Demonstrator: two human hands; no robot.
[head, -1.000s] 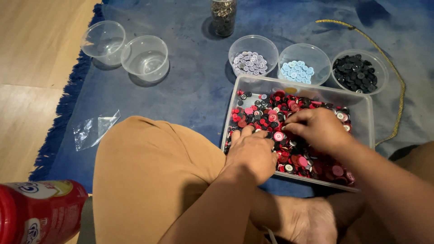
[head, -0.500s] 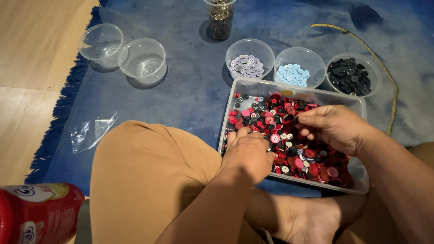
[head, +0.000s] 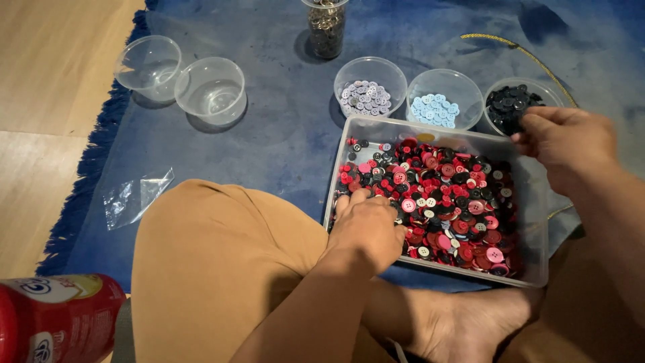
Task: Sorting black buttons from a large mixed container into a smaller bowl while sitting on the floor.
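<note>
- The left hand (head: pixel 366 228) is resting knuckles-up in the near left corner of the clear plastic tray (head: pixel 537 222), fingers curled into the mixed buttons (head: pixel 447 195); whether its grip is holding any is hidden.
- The right hand (head: pixel 568 144) is hovering over the tray's far right corner, beside the cup of black buttons (head: pixel 514 104), fingertips pinched together, possibly on a button too small to see.
- Cups of light blue buttons (head: pixel 437 107) and grey buttons (head: pixel 366 97) are sitting just behind the tray on the blue rug (head: pixel 269 134).

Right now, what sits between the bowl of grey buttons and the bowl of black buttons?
The bowl of light blue buttons stands between the bowl of grey buttons and the bowl of black buttons, as the head view shows.
</note>
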